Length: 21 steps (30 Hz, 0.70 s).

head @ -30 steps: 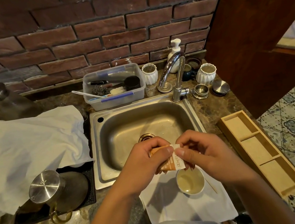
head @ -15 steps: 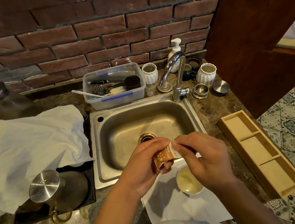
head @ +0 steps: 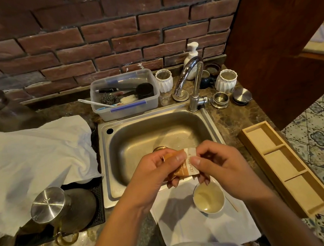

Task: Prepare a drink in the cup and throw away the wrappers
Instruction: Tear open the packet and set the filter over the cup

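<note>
Both hands have lifted slightly; my left hand [head: 155, 171] and right hand [head: 218, 160] pinch the sachet [head: 183, 165] above the cup [head: 208, 198]. Light, flimsy packet: grip beside its top edge.

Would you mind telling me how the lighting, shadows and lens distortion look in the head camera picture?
Head view: warm, dim light; glare on the faucet and kettle lid. The left hand and right hand, pinching the sachet, cast soft shadows on the white cloth beside the cup. Wide-angle bending curves the brick wall; the glass jar at far left looks smeared.
</note>
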### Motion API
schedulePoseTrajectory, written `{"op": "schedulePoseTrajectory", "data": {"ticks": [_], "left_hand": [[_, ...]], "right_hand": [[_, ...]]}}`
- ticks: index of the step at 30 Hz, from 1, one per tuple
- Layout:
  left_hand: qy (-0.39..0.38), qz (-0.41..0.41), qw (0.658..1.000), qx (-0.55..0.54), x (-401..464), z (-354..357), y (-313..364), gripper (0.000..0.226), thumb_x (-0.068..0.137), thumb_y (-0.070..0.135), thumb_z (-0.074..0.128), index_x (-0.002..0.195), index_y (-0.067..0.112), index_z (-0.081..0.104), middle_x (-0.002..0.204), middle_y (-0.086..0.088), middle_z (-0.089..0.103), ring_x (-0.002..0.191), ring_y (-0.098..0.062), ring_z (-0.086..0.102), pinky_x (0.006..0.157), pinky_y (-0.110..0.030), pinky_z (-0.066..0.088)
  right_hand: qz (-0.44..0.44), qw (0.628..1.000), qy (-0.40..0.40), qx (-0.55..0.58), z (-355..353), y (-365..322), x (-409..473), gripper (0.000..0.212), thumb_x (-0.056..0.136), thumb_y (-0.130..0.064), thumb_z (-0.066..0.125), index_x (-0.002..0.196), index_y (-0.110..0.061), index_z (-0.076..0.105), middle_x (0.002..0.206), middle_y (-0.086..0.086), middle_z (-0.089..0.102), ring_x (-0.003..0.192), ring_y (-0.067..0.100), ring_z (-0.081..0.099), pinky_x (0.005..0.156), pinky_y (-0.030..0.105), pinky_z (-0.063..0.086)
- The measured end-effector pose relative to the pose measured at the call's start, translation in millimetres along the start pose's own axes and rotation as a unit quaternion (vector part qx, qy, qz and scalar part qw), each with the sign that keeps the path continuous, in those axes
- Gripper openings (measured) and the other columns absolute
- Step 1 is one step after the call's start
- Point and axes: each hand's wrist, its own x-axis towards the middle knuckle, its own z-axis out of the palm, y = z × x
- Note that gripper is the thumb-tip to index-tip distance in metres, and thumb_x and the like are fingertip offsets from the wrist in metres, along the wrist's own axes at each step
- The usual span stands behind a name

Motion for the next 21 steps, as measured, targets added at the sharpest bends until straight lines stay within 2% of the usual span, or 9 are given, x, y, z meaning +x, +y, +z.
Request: {"op": "schedulePoseTrajectory", "data": {"ticks": [3,6,9,12,14,16,18,21], "left_hand": [[0.001,0.016,1.000,0.009,-1.8,0.4,-1.7,0.013,0.086,0.023,0.073,0.089,0.011,0.075,0.070,-0.007,0.065,0.053,-0.014,0.052,0.049,-0.021,0.045],[0.008,0.034,0.999,0.032,-1.9,0.8,-3.1,0.017,0.084,0.019,0.073,0.090,0.003,0.074,0.064,-0.004,0.063,0.055,-0.014,0.052,0.049,-0.021,0.044],[0.017,0.033,0.999,0.034,-0.6,0.3,-5.7,0.028,0.082,0.018,0.072,0.092,-0.009,0.071,0.062,-0.006,0.061,0.052,-0.013,0.051,0.048,-0.021,0.043],[0.022,0.015,1.000,0.009,-0.2,2.0,-7.9,0.022,0.082,0.017,0.071,0.087,-0.005,0.073,0.061,-0.007,0.060,0.048,-0.011,0.050,0.044,-0.019,0.041],[0.009,-0.005,0.999,-0.045,0.8,4.3,-9.3,0.012,0.082,0.016,0.070,0.083,0.005,0.076,0.060,-0.007,0.059,0.043,-0.009,0.049,0.042,-0.018,0.039],[0.003,-0.020,0.995,-0.101,3.0,6.3,-11.4,0.008,0.080,0.018,0.074,0.077,0.011,0.077,0.059,-0.005,0.057,0.040,-0.008,0.046,0.042,-0.019,0.035],[0.006,-0.029,0.990,-0.139,5.2,7.0,-13.7,0.013,0.075,0.022,0.077,0.077,0.009,0.076,0.057,-0.004,0.056,0.039,-0.008,0.044,0.041,-0.020,0.034],[-0.003,-0.041,0.983,-0.179,6.2,6.1,-15.9,0.017,0.077,0.021,0.078,0.080,0.005,0.073,0.057,-0.005,0.054,0.039,-0.008,0.045,0.041,-0.020,0.037]], "right_hand": [[0.013,1.000,0.000,-0.008,1.7,-1.0,-0.7,0.024,0.094,-0.024,0.065,0.096,0.000,0.067,0.075,0.018,0.067,0.062,0.021,0.068,0.060,0.035,0.057],[0.026,0.999,-0.023,-0.007,0.1,-2.6,-1.2,0.022,0.093,-0.024,0.065,0.099,-0.002,0.067,0.076,0.014,0.069,0.063,0.021,0.068,0.061,0.039,0.057],[0.020,0.999,-0.039,-0.012,-1.7,-4.3,-1.4,0.021,0.093,-0.023,0.066,0.099,-0.002,0.068,0.076,0.015,0.068,0.065,0.020,0.068,0.062,0.033,0.058],[-0.002,0.998,-0.047,-0.039,-3.8,-3.6,-0.7,0.015,0.096,-0.019,0.066,0.099,-0.005,0.069,0.077,0.009,0.069,0.068,0.018,0.069,0.064,0.026,0.056],[-0.019,0.997,-0.023,-0.069,-0.5,-1.7,-1.0,0.013,0.096,-0.022,0.067,0.099,-0.009,0.072,0.081,0.001,0.070,0.072,0.019,0.070,0.065,0.025,0.056],[-0.041,0.992,0.033,-0.115,7.2,2.1,-1.4,0.011,0.096,-0.026,0.068,0.098,-0.017,0.073,0.085,-0.006,0.071,0.081,0.019,0.070,0.067,0.028,0.058],[-0.069,0.985,0.078,-0.140,15.2,5.8,-2.2,0.005,0.097,-0.029,0.068,0.098,-0.027,0.072,0.089,-0.012,0.071,0.085,0.016,0.069,0.070,0.028,0.058],[-0.103,0.975,0.113,-0.160,23.3,10.2,-2.8,0.009,0.096,-0.033,0.062,0.101,-0.031,0.069,0.091,-0.016,0.070,0.086,0.012,0.068,0.070,0.019,0.054]]}}
